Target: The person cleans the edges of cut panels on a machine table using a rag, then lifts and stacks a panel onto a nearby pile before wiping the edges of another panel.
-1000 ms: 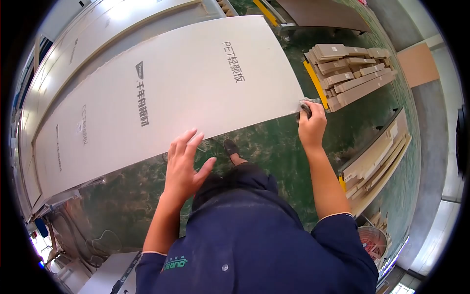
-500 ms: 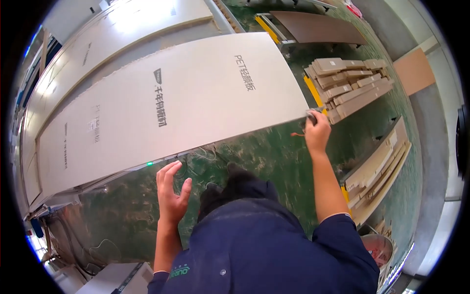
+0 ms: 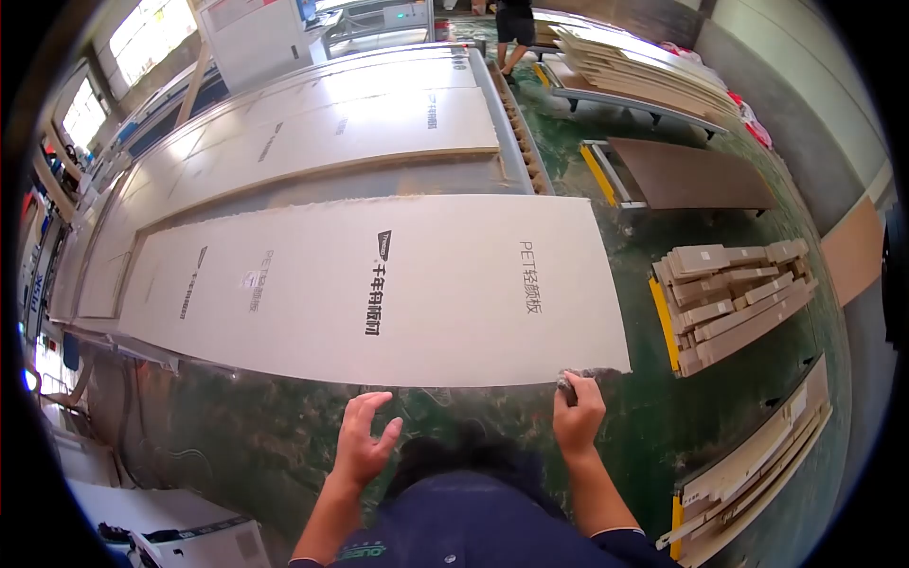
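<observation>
A large white board [image 3: 454, 293] with printed dark lettering spans the view in front of me, its long near edge facing my body. My right hand [image 3: 579, 415] is closed around what looks like a brush [image 3: 589, 370], with a greyish bristly strip lying along the board's near right corner. The fingers cover most of its handle. Close to the near edge, left of the middle, my left hand [image 3: 365, 441] is held with fingers apart and holds nothing. Whether its fingertips touch the board is hard to tell.
Behind the board lies another white panel [image 3: 379, 128] on the machine bed. Wood strips [image 3: 734, 303] are stacked on the right, below a brown board [image 3: 691, 173]. More long boards [image 3: 757, 464] lie nearer. A person [image 3: 514, 28] stands at the back.
My head view has tilted up, showing more of the room. The right hand has moved with the brush from beyond the corner onto the near edge. My left hand stays open.
</observation>
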`<action>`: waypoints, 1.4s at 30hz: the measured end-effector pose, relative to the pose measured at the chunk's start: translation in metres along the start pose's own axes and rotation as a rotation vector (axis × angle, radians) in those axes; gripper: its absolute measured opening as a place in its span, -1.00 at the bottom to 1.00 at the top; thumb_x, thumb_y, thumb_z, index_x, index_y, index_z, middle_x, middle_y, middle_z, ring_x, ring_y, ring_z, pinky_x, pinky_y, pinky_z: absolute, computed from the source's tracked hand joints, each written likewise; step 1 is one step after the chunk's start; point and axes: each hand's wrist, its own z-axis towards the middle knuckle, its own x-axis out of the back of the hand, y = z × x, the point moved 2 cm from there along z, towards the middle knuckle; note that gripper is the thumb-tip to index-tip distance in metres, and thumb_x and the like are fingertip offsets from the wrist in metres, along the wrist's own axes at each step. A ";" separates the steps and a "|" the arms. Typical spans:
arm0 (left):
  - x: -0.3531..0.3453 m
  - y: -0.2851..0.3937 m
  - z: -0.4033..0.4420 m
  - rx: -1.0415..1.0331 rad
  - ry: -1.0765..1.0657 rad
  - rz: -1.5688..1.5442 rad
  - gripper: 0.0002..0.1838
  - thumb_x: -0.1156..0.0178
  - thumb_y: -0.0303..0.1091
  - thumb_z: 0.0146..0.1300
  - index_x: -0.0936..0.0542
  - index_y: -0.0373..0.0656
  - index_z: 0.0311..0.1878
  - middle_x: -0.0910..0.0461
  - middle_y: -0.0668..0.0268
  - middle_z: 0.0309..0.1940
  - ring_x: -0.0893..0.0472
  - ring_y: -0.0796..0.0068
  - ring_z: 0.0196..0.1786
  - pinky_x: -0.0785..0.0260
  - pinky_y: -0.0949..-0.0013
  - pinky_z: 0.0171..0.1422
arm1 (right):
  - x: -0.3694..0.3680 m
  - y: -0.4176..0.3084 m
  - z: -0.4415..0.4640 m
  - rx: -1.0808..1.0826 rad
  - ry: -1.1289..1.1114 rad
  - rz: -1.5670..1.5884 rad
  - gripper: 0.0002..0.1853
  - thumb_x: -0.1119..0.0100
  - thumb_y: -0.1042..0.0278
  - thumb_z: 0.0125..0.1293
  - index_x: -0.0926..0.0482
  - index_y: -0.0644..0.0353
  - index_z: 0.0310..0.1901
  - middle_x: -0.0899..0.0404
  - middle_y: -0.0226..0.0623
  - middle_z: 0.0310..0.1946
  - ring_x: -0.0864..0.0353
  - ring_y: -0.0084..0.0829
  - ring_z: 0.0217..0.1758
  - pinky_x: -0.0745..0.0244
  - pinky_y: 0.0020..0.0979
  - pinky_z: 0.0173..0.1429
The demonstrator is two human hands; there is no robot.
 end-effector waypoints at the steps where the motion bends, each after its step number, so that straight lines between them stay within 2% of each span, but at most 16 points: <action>1: -0.001 0.000 -0.001 0.002 -0.008 0.013 -0.60 -0.31 -0.40 0.19 -0.55 -0.24 0.10 -0.55 0.07 0.04 -0.52 0.08 0.14 -0.35 0.19 0.30 | 0.001 0.002 0.000 -0.015 0.001 0.003 -0.75 -0.24 0.59 0.09 -0.63 0.28 -0.15 -0.59 -0.07 -0.32 -0.60 -0.01 -0.23 -0.53 -0.15 -0.11; 8: 0.014 -0.025 -0.038 0.112 -0.001 0.000 -0.61 -0.30 -0.39 0.20 -0.55 -0.24 0.10 -0.55 0.06 0.04 -0.54 0.08 0.12 -0.40 0.20 0.26 | -0.012 -0.004 -0.012 -0.182 0.074 0.053 -0.72 -0.20 0.62 0.13 -0.63 0.32 -0.08 -0.61 -0.03 -0.28 -0.61 0.01 -0.22 -0.54 -0.17 -0.06; 11: 0.024 -0.047 -0.057 0.155 0.042 -0.055 -0.61 -0.31 -0.35 0.22 -0.55 -0.22 0.11 -0.57 0.05 0.05 -0.53 0.02 0.15 -0.38 0.17 0.28 | -0.019 -0.011 -0.013 -0.045 0.145 -0.076 -0.74 -0.18 0.64 0.17 -0.62 0.35 -0.07 -0.61 -0.03 -0.27 -0.62 -0.01 -0.23 -0.55 -0.19 -0.07; 12: 0.029 -0.054 -0.061 0.163 0.061 -0.069 -0.61 -0.31 -0.35 0.22 -0.55 -0.22 0.11 -0.57 0.05 0.05 -0.53 0.03 0.16 -0.38 0.18 0.28 | -0.021 -0.016 -0.013 -0.094 0.113 -0.060 -0.75 -0.16 0.64 0.20 -0.61 0.37 -0.06 -0.60 -0.01 -0.26 -0.62 0.00 -0.19 -0.54 -0.18 -0.07; 13: 0.036 -0.062 -0.069 0.187 0.084 -0.077 -0.61 -0.31 -0.36 0.22 -0.55 -0.22 0.11 -0.57 0.06 0.06 -0.53 0.03 0.16 -0.38 0.18 0.28 | -0.027 -0.011 -0.015 -0.108 0.110 -0.054 -0.78 -0.15 0.60 0.27 -0.60 0.38 -0.05 -0.61 -0.08 -0.30 -0.65 -0.17 -0.33 -0.55 -0.27 -0.28; 15: 0.055 -0.078 -0.082 0.214 0.108 -0.107 -0.58 -0.32 -0.34 0.22 -0.55 -0.21 0.14 -0.57 0.07 0.07 -0.53 0.05 0.18 -0.37 0.19 0.30 | -0.033 -0.022 -0.018 -0.459 0.042 0.188 -0.82 -0.14 0.54 0.35 -0.61 0.37 -0.06 -0.61 -0.20 -0.35 -0.62 -0.39 -0.50 -0.44 -0.41 -0.53; 17: 0.079 -0.102 -0.100 0.202 0.144 -0.076 -0.58 -0.31 -0.33 0.24 -0.55 -0.21 0.15 -0.57 0.08 0.07 -0.54 0.07 0.16 -0.38 0.20 0.30 | -0.047 -0.032 -0.023 -0.389 0.054 0.144 -0.82 -0.11 0.51 0.41 -0.62 0.36 -0.04 -0.60 -0.28 -0.41 -0.53 -0.56 -0.61 -0.30 -0.52 -0.66; 18: 0.097 -0.112 -0.110 0.233 0.156 -0.096 -0.58 -0.31 -0.33 0.24 -0.54 -0.21 0.15 -0.57 0.08 0.06 -0.55 0.08 0.13 -0.38 0.20 0.28 | -0.052 -0.033 -0.025 -0.417 0.029 0.104 -0.79 -0.12 0.48 0.40 -0.62 0.37 -0.02 -0.61 -0.28 -0.45 -0.52 -0.53 -0.60 -0.33 -0.50 -0.63; 21: 0.140 -0.144 -0.144 0.294 0.246 -0.118 -0.59 -0.30 -0.35 0.23 -0.54 -0.22 0.15 -0.56 0.09 0.03 -0.56 0.10 0.07 -0.40 0.21 0.24 | -0.077 -0.028 -0.032 -0.068 0.142 -0.060 -0.77 -0.14 0.43 0.40 -0.63 0.35 -0.01 -0.60 -0.29 -0.46 -0.47 -0.53 -0.63 -0.33 -0.50 -0.63; 22: 0.155 -0.158 -0.155 0.304 0.277 -0.113 -0.59 -0.30 -0.35 0.23 -0.54 -0.22 0.14 -0.56 0.09 0.02 -0.56 0.10 0.05 -0.40 0.21 0.22 | -0.082 -0.036 -0.032 -0.279 0.060 -0.065 -0.77 -0.14 0.40 0.40 -0.62 0.35 -0.02 -0.59 -0.28 -0.48 -0.50 -0.49 -0.63 -0.37 -0.46 -0.61; 23: 0.169 -0.172 -0.167 0.312 0.300 -0.100 -0.59 -0.29 -0.36 0.23 -0.54 -0.22 0.14 -0.56 0.09 0.02 -0.56 0.11 0.05 -0.40 0.21 0.21 | -0.085 -0.091 -0.035 -0.508 0.002 0.039 -0.78 -0.11 0.40 0.40 -0.62 0.34 -0.05 -0.59 -0.28 -0.48 -0.53 -0.48 -0.63 -0.40 -0.43 -0.59; 29: 0.240 -0.229 -0.221 0.407 0.408 -0.116 -0.61 -0.26 -0.38 0.25 -0.53 -0.22 0.15 -0.55 0.13 0.02 -0.57 0.20 0.01 -0.41 0.26 0.18 | -0.130 -0.132 -0.055 -0.482 0.036 0.102 -0.78 -0.06 0.37 0.45 -0.59 0.36 -0.06 -0.58 -0.29 -0.54 -0.57 -0.48 -0.62 -0.37 -0.46 -0.62; 33: 0.273 -0.253 -0.233 0.415 0.383 -0.111 -0.61 -0.26 -0.39 0.25 -0.53 -0.23 0.15 -0.55 0.15 0.03 -0.57 0.25 0.01 -0.41 0.27 0.18 | -0.179 -0.171 -0.079 -0.319 -0.048 0.150 -0.79 -0.11 0.43 0.41 -0.61 0.38 -0.04 -0.65 -0.20 -0.31 -0.63 -0.45 -0.46 -0.61 -0.44 -0.44; 37: 0.299 -0.270 -0.226 0.380 0.348 -0.128 -0.60 -0.27 -0.40 0.24 -0.53 -0.23 0.15 -0.55 0.15 0.03 -0.58 0.26 0.01 -0.42 0.27 0.19 | -0.241 -0.244 -0.106 -0.255 -0.113 0.169 -0.78 -0.15 0.46 0.34 -0.62 0.40 -0.07 -0.68 -0.13 -0.23 -0.67 -0.34 -0.25 -0.64 -0.33 -0.23; 39: 0.314 -0.278 -0.216 0.346 0.330 -0.137 -0.60 -0.27 -0.41 0.23 -0.53 -0.23 0.14 -0.55 0.15 0.03 -0.58 0.26 0.02 -0.43 0.28 0.19 | -0.269 -0.286 -0.118 -0.031 -0.133 0.006 -0.77 -0.15 0.48 0.30 -0.63 0.38 -0.07 -0.69 -0.04 -0.19 -0.69 -0.22 -0.18 -0.60 -0.25 -0.06; 42: 0.339 -0.292 -0.198 0.291 0.282 -0.130 -0.61 -0.27 -0.45 0.22 -0.54 -0.23 0.14 -0.55 0.15 0.03 -0.58 0.26 0.02 -0.43 0.28 0.20 | -0.313 -0.352 -0.136 0.008 -0.214 0.078 -0.77 -0.13 0.50 0.26 -0.64 0.37 -0.08 -0.67 0.05 -0.17 -0.68 -0.02 -0.09 -0.56 -0.17 0.05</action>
